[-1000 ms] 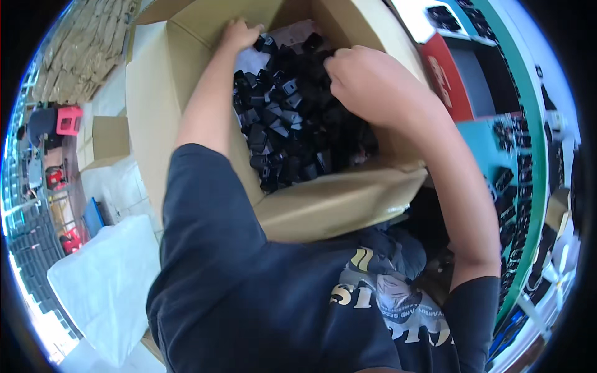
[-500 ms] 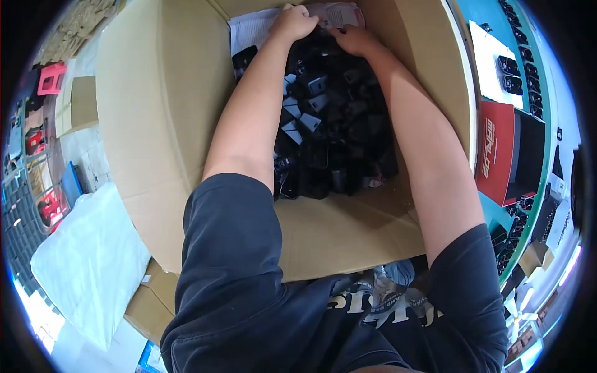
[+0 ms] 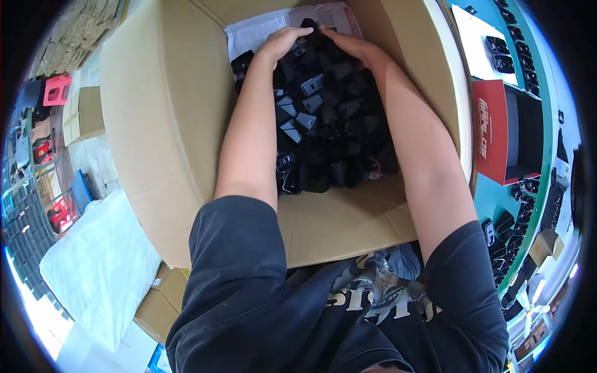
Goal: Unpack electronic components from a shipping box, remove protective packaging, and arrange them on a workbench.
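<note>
Both my arms reach deep into a large open cardboard box (image 3: 348, 227). A jumbled heap of small black plastic parts (image 3: 336, 118) fills its bottom, several with grey faces turned up. At the far end of the heap, my left hand (image 3: 285, 45) grips one black plastic part (image 3: 309, 25) with its thumb against it. My right hand (image 3: 347, 43) closes on the same part from the right, its fingers partly hidden. Under and behind the hands, a printed paper sheet (image 3: 252, 32) lines the far end of the box.
On the right, a green-blue bench (image 3: 488, 158) carries a red box with a dark inside (image 3: 491, 124) and rows of black devices (image 3: 505, 63). A white wrapped bundle (image 3: 99, 267) and a smaller carton (image 3: 165, 298) lie to the left. A pink stool (image 3: 57, 90) stands farther off.
The hands have shifted slightly down and come closer together, and a black part now shows between them. More of the paper sheet is visible. The whole view has shifted a little.
</note>
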Available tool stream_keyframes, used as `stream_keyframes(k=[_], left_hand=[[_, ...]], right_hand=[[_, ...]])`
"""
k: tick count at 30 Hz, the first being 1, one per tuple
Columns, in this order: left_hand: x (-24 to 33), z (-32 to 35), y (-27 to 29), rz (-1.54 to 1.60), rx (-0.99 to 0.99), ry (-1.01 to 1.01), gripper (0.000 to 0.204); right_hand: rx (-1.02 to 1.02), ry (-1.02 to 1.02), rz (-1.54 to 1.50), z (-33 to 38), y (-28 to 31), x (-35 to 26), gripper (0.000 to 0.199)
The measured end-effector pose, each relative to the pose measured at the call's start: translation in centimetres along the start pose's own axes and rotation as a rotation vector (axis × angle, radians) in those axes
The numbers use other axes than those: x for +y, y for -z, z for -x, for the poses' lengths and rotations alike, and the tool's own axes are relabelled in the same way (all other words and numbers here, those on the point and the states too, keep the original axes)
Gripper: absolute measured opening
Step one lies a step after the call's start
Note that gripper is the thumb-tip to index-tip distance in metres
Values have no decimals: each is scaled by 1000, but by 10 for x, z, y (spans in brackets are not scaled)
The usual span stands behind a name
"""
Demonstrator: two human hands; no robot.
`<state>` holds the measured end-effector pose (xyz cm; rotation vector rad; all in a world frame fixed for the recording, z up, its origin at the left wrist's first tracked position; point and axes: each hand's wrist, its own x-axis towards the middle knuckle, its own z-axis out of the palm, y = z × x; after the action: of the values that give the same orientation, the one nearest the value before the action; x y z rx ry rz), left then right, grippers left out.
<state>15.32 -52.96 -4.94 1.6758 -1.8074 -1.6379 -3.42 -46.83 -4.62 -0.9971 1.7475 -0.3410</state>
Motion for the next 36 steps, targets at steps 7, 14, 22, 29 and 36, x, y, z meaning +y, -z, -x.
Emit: stream_keyframes(k=[7, 14, 22, 29, 36], left_hand=[[-5, 4, -12, -224, 139, 43, 72], [-8, 5, 1, -592, 27, 125, 78], [4, 39, -5, -5, -108, -1, 83], [12, 48, -2, 61, -146, 224, 84], [-12, 30, 4, 346, -171, 271, 66]], right_hand=[[-56, 82, -173, -5, -12, 15, 90], [-150, 58, -200, 34, -13, -10, 93], [-147, 18, -164, 37, -8, -13, 93], [-180, -102, -237, 29, -13, -15, 89], [-94, -97, -272, 25, -19, -8, 85]])
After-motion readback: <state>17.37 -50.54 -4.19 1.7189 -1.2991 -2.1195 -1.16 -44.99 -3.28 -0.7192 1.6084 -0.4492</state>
